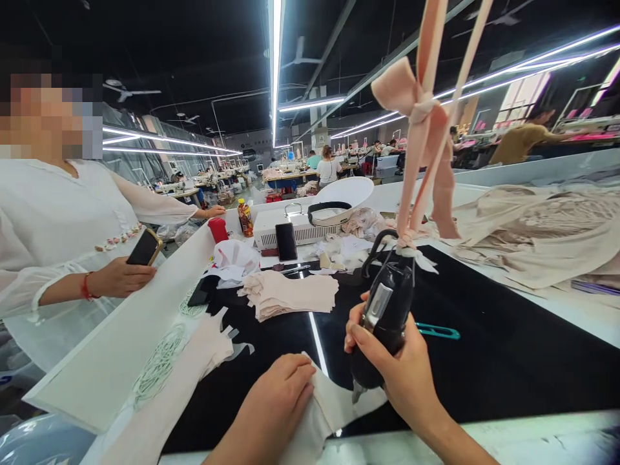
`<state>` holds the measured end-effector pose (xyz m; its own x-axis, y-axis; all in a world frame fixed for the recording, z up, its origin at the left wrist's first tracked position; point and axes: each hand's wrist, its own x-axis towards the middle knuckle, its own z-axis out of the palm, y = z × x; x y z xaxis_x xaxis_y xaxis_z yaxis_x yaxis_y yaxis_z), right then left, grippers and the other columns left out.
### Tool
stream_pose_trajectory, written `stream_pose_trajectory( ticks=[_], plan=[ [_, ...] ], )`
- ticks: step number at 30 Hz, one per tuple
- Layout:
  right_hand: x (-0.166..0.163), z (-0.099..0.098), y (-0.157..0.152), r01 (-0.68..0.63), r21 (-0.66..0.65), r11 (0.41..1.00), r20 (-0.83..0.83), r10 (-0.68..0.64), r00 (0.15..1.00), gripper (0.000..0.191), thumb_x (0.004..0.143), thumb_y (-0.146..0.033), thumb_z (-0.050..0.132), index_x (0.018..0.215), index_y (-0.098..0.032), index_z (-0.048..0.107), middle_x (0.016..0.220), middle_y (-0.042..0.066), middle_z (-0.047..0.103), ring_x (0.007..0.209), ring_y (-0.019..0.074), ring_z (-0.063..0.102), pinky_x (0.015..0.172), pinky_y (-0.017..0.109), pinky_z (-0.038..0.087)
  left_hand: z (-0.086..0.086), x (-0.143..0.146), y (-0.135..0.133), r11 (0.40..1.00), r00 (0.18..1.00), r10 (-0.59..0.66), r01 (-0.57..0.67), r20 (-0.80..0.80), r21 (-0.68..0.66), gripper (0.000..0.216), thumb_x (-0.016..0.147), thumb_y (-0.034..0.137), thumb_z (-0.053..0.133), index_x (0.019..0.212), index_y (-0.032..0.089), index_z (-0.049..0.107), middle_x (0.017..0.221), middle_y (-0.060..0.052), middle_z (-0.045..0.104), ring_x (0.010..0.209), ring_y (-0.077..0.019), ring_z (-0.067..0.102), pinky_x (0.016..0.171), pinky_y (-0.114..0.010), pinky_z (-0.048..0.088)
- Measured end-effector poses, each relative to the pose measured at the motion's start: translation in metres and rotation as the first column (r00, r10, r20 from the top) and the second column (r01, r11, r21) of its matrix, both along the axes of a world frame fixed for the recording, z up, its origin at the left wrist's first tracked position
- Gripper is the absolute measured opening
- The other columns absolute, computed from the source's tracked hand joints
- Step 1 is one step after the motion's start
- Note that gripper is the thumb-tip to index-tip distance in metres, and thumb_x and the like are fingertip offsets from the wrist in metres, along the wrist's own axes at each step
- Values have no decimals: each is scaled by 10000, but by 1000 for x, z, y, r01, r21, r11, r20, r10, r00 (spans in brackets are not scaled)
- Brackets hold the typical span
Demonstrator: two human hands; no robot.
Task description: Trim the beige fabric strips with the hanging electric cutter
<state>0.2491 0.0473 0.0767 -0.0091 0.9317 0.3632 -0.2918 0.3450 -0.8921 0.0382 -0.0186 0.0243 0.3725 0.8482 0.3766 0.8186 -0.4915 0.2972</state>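
My right hand (392, 355) is wrapped round a black electric hand tool (390, 310) with a metal lever on its side. Pale pink fabric strips (419, 129), knotted together, suspend the tool from above. Its narrow tip points down at a cream fabric piece (334, 403); whether it touches the cloth I cannot tell. My left hand (278, 400) rests on that cloth to the left of the tool, fingers close together and bent over its edge. Beyond my hands lies a stack of cream cut pieces (290, 294) on the black work surface (484, 336).
A turquoise-handled tool (438, 331) lies right of my right hand. At left are pale green cord (162, 361) and long cream fabric (184, 368). A phone (285, 241) leans on a white box (266, 226). A person (72, 226) holding a phone stands left. Beige fabric (547, 226) is heaped right.
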Motion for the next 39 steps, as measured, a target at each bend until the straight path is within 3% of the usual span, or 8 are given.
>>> stream_pose_trajectory(
  ticks=[8,17,21,32,39],
  plan=[
    [10,-6,4,45,19,999,32,-46,998,378,852,-419,864,1081,-269,604,792,-10,703,580,180,661,537,297,581,-13,0,17,999,996,-28,31,-88,42,253,1018,101,634,1261,173,650,1234,-81,725,1187,-244,712,1049,-396,637],
    [9,-9,-4,90,-67,994,-19,-92,996,424,839,-418,885,1142,-300,613,820,-9,689,617,182,640,572,303,566,-10,-5,11,996,995,-74,78,-69,49,212,1071,143,549,1256,179,647,1260,-80,720,1196,-221,711,1048,-335,632],
    [8,-10,5,27,-10,1000,-21,-27,999,423,864,-414,881,1160,-307,599,837,-2,700,621,190,664,579,319,581,-9,-5,12,993,994,-70,77,-81,84,213,1075,164,540,1257,173,651,1233,-85,725,1153,-221,725,1015,-321,647],
    [-51,-1,35,-19,46,999,-112,25,993,389,877,-347,851,1145,-294,574,830,-53,673,607,134,646,605,273,580,-12,-6,16,956,991,-64,94,-116,277,358,1161,263,330,1189,162,672,1112,-85,741,1045,-172,763,919,-242,656],
    [-63,0,37,-20,28,999,-125,23,992,353,837,-321,844,1066,-264,581,811,-48,678,586,129,636,586,266,580,-14,-10,21,911,984,-57,121,-171,395,417,1179,289,289,1162,142,678,1061,-69,771,1004,-141,783,940,-192,632]
  ],
)
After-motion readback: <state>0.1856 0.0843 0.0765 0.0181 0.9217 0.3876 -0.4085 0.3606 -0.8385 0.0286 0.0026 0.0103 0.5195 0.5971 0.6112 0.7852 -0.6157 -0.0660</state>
